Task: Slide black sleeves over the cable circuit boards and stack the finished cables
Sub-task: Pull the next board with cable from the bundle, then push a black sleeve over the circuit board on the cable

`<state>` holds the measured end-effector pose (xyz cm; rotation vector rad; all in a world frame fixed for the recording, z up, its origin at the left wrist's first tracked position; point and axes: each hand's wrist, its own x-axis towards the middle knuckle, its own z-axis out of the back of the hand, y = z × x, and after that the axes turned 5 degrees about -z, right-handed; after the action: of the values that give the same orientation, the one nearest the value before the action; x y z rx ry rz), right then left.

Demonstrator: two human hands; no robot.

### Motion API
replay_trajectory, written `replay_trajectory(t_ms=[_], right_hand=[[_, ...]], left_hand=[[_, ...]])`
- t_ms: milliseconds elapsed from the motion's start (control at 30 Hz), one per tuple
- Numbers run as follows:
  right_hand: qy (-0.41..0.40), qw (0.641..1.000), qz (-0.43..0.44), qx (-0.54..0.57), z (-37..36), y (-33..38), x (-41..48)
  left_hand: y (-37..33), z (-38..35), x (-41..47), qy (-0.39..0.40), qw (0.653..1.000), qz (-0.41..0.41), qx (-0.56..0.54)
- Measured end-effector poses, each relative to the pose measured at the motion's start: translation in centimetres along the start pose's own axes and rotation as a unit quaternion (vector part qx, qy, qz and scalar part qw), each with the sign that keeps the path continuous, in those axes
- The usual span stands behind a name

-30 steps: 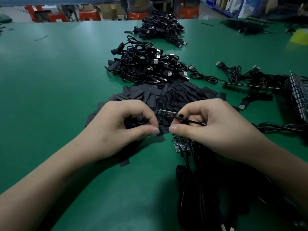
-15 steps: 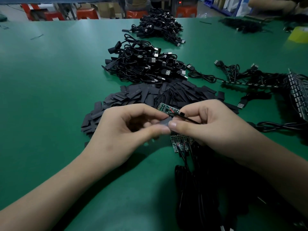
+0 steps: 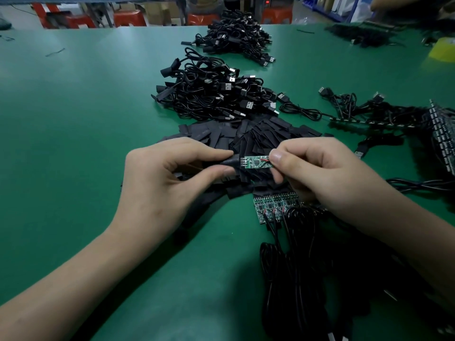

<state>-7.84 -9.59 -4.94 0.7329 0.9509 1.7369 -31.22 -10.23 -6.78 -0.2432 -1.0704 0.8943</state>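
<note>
- Sleeve (image 3: 231,162) pinched in left hand (image 3: 167,178), mouth at left end of board (image 3: 254,162)
- Board pinched in right hand (image 3: 320,173), long axis left to right, in line with sleeve

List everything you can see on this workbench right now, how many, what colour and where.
table: one, green, under everything
near cable pile: one, black, table centre
far cable pile: one, black, near the far edge
loose sleeves: a heap, black, just beyond the hands
bare boards: a row, count unclear, green, below the right hand
cable coils: black, lower right
cable tangle: black, right side
stools: at least three, red, beyond the table
yellow object: one, far right, blurred
circuit board: one, green, between the hands
sleeve: one, black, at the board's left end
left hand: pinches the sleeve
right hand: pinches the circuit board
</note>
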Motion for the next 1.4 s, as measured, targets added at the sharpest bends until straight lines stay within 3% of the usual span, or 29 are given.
replay_trajectory(t_ms=[600,733,900,1100,1400], right_hand=[[-0.02,0.999,0.023,-0.02,-0.54,-0.49,-0.18],[0.01,1.0,0.006,-0.01,-0.15,-0.63,0.0],[0.063,0.994,-0.032,0.078,0.17,-0.78,0.2],[0.061,0.998,-0.003,-0.006,-0.41,-0.44,-0.22],[0.081,0.997,0.007,-0.007,-0.41,0.1,-0.36]], left_hand=[[0.05,-0.08,-0.17,0.019,0.999,-0.017,0.043],[0.06,0.11,0.05,0.058,0.995,-0.06,0.061],[-0.14,0.17,0.08,0.081,0.993,-0.067,0.046],[-0.33,-0.3,-0.23,0.106,0.991,-0.067,0.044],[-0.6,-0.32,-0.33,0.086,0.99,-0.101,0.038]])
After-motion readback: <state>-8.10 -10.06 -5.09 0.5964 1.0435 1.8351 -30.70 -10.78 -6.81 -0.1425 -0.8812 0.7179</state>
